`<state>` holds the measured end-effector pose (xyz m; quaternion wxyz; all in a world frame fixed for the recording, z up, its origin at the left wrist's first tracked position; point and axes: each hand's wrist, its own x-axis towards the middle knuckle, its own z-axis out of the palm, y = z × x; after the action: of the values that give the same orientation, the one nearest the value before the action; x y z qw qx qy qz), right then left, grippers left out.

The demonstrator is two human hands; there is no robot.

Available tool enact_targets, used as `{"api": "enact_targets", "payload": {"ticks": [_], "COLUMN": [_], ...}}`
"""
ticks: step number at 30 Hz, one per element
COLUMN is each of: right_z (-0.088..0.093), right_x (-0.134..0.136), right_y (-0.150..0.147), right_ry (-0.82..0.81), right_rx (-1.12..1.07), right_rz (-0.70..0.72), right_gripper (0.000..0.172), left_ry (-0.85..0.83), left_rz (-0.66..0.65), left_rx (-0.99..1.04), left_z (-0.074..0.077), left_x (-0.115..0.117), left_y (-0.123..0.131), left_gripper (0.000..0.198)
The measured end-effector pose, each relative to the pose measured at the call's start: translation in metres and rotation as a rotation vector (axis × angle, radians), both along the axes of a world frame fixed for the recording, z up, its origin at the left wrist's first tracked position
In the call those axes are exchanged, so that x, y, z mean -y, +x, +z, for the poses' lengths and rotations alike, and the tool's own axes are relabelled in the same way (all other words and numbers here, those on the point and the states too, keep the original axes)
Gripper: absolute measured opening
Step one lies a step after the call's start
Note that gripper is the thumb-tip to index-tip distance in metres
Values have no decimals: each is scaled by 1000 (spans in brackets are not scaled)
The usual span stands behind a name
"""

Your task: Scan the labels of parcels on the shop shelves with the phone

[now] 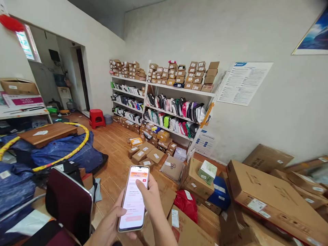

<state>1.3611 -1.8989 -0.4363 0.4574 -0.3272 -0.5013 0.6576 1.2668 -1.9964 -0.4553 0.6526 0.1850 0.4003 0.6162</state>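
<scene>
Phone [133,201], near centre, above floor [115,147]: likely light, stiff, slick glass, breakable; best held by side edges; left hand [109,227] grip closed round its lower end; right hand [151,200] thumb on screen, fingers hidden, grip unclear.

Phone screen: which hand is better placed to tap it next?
Likely the right hand: its thumb rests on the screen of the phone, while the left hand cradles it from below.
</scene>
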Motion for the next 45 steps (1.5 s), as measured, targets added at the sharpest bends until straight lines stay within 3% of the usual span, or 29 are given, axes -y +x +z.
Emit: {"api": "enact_targets", "payload": {"ticks": [4,7,11,14,20,26,33,38,45], "right_z": [-10,-14,-16,-15,-8,-14,-23,-27,-26], "right_x": [-55,-91,-128,-152,-195,-233,-297,-365,-485], "right_y": [-32,-56,-84,-103,-139,-173,-197,-218,-239], "right_ry": [-2,-24,-34,-54,-97,-37,-90,-81,-44], "right_rx": [-103,-171,-120,-129,-158,-142,-163,-206,-191], "right_rz": [33,103,247,304,341,338,419,455,485], "right_gripper": [41,41,41,52,61,51,60,58,58], "left_ry": [-18,-2,77,52,33,8,-55,14,16], "left_rz": [16,-38,-145,-145,-83,13,146,122,157], "left_rx": [34,75,32,-29,-46,-69,-219,-168,-177], "left_z": [3,8,17,26,37,26,24,18,14], "left_x": [-53,-95,-147,-178,-218,-252,-312,-378,-501], "left_y": [-29,-66,-121,-148,-172,-197,-214,-236,-262], "left_gripper": [89,93,107,109,105,102,90,84,75]}}
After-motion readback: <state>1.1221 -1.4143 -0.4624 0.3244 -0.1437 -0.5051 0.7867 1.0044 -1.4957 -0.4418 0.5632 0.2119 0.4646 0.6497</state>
